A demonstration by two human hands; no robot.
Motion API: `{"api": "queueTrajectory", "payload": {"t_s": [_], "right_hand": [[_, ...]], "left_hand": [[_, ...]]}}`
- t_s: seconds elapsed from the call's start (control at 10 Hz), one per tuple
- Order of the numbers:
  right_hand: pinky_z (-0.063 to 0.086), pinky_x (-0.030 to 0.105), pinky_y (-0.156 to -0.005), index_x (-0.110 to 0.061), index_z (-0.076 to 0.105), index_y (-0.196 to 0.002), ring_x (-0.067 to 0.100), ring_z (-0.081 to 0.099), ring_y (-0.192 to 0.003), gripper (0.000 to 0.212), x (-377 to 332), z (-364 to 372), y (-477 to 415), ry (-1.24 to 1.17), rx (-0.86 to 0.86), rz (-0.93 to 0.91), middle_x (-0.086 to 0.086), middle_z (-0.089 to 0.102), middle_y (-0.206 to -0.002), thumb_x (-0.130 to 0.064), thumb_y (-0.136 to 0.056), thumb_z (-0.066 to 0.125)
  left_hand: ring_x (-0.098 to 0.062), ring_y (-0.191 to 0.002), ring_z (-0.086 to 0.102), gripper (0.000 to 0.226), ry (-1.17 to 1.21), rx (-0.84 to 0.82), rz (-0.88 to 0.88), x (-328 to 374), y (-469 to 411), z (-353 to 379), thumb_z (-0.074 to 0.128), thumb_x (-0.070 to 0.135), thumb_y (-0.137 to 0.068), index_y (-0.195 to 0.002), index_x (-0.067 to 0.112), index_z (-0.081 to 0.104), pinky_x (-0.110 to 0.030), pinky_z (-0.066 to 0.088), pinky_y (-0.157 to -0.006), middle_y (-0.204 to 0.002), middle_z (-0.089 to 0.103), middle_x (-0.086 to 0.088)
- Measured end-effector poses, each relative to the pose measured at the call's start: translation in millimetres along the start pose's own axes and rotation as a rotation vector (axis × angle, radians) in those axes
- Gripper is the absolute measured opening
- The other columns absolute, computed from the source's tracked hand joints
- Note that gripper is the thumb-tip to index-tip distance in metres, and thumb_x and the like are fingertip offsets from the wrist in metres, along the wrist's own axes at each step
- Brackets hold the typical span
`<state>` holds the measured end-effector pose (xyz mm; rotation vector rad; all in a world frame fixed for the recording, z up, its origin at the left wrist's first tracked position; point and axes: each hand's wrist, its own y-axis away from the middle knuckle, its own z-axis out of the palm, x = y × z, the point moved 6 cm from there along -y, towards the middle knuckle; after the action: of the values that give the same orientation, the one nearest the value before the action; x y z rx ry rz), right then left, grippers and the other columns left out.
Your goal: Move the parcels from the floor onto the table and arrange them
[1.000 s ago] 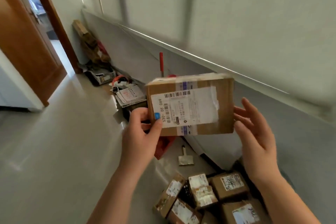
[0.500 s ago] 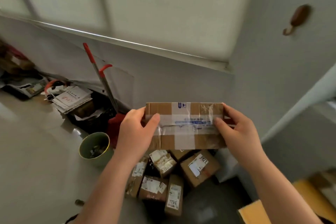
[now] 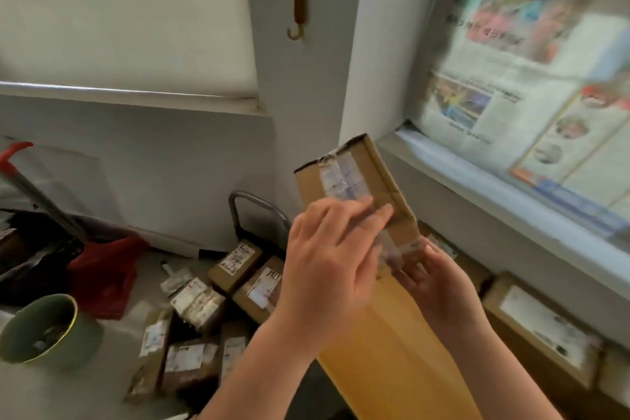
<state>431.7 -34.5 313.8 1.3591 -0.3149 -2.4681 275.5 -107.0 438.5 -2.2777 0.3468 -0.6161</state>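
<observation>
I hold one brown cardboard parcel (image 3: 358, 187), sealed with clear tape, tilted on end above the yellow table (image 3: 392, 358). My left hand (image 3: 327, 266) wraps over its taped face from the left, fingers laid across it. My right hand (image 3: 439, 286) grips its lower end from underneath. Two labelled parcels (image 3: 542, 331) lie on the table along the wall at the right. Several small labelled parcels (image 3: 201, 303) sit in a heap on the floor at the lower left of the table.
A green bowl (image 3: 44, 331), a red bag (image 3: 105, 273) and a red-handled tool (image 3: 20, 174) are on the floor at the left. A metal cart handle (image 3: 252, 211) stands behind the heap. A newspaper-covered window (image 3: 528, 85) and its sill overhang the table.
The view has swung right, from the floor heap to the table. The parcel has turned from level to tilted on end, and my left hand has slid over its taped face.
</observation>
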Motion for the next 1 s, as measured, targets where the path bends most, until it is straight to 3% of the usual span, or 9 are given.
{"api": "queueTrajectory", "payload": {"t_s": [0.1,0.2,0.3,0.4,0.5,0.6,0.7,0.9,1.0], "right_hand": [[0.055,0.034,-0.085,-0.016,0.047,-0.132,0.024,0.061,-0.108,0.047,-33.7,-25.0,24.0,0.134,0.082,-0.161,0.01,0.06,-0.123,-0.014,-0.086,0.056],[0.051,0.03,-0.094,-0.039,0.047,-0.127,0.006,0.056,-0.113,0.043,-72.9,-11.2,61.2,0.584,0.09,-0.511,-0.013,0.059,-0.123,-0.016,-0.092,0.054],[0.04,0.034,-0.104,-0.022,0.041,-0.139,0.013,0.042,-0.131,0.051,-82.3,40.6,95.5,1.27,0.077,-0.97,-0.007,0.046,-0.141,-0.027,-0.089,0.049],[0.042,0.046,-0.102,-0.011,0.052,-0.132,0.026,0.045,-0.13,0.048,-63.1,77.3,107.4,1.72,0.059,-1.204,0.005,0.051,-0.138,-0.03,-0.089,0.042],[0.044,0.044,-0.101,-0.012,0.059,-0.125,0.027,0.049,-0.126,0.043,-49.7,75.7,108.9,1.765,0.06,-1.226,0.005,0.057,-0.132,-0.027,-0.089,0.041],[0.047,0.044,-0.099,-0.008,0.058,-0.125,0.026,0.048,-0.127,0.037,-52.0,55.6,104.1,1.542,0.133,-1.164,0.006,0.055,-0.133,-0.016,-0.089,0.05],[0.047,0.039,-0.1,-0.006,0.055,-0.127,0.019,0.047,-0.126,0.042,-60.4,37.4,93.2,1.287,0.277,-1.032,-0.002,0.049,-0.132,-0.002,-0.086,0.061],[0.051,0.009,-0.061,-0.023,0.058,-0.12,-0.003,0.061,-0.083,0.031,-74.7,11.1,63.6,0.888,0.552,-0.618,-0.018,0.063,-0.092,-0.013,-0.09,0.059],[0.049,0.015,-0.053,-0.026,0.065,-0.104,0.005,0.062,-0.078,0.017,-60.5,-14.8,43.4,0.69,0.645,-0.271,-0.012,0.064,-0.083,-0.021,-0.088,0.062]], "left_hand": [[-0.011,-0.112,0.05,0.04,0.228,-0.002,-0.166,-6.1,0.9,10.6,0.055,0.031,-0.086,-0.125,0.02,0.055,-0.024,0.044,-0.094,-0.12,0.057,0.002],[-0.004,-0.109,0.057,0.036,0.788,0.014,-0.615,-31.7,5.3,24.3,0.056,0.043,-0.087,-0.121,0.032,0.052,-0.018,0.049,-0.085,-0.12,0.06,0.008],[-0.009,-0.111,0.06,0.041,1.366,-0.082,-1.032,-54.9,25.8,69.7,0.034,0.029,-0.101,-0.131,0.006,0.051,-0.028,0.045,-0.095,-0.112,0.069,-0.001],[0.015,-0.094,0.06,0.034,1.549,-0.37,-1.16,-48.0,42.6,108.5,0.019,-0.004,-0.102,-0.123,-0.019,0.041,-0.006,0.037,-0.092,-0.064,0.067,0.027],[-0.039,-0.106,0.062,0.049,1.736,-0.261,-1.357,-48.3,61.4,118.4,0.024,0.015,-0.098,-0.139,-0.011,0.03,-0.041,0.05,-0.094,-0.111,0.064,-0.028],[-0.031,-0.121,0.053,0.051,1.661,-0.313,-1.345,-59.0,66.1,131.9,0.035,0.031,-0.095,-0.141,0.009,0.04,-0.041,0.045,-0.099,-0.135,0.052,-0.018],[-0.027,-0.118,0.055,0.038,1.47,-0.247,-1.163,-82.9,57.1,121.7,0.038,0.03,-0.098,-0.13,0.014,0.053,-0.039,0.048,-0.092,-0.13,0.058,-0.012],[0.001,-0.096,0.061,0.037,0.984,-0.462,-0.726,-96.6,9.5,79.3,0.067,0.041,-0.076,-0.111,0.048,0.055,-0.014,0.052,-0.065,-0.105,0.065,0.02],[-0.003,-0.092,0.058,0.054,0.68,-0.625,-0.679,-112.8,-0.9,88.8,0.07,0.036,-0.081,-0.13,0.034,0.047,-0.013,0.048,-0.062,-0.103,0.057,0.019]]}}
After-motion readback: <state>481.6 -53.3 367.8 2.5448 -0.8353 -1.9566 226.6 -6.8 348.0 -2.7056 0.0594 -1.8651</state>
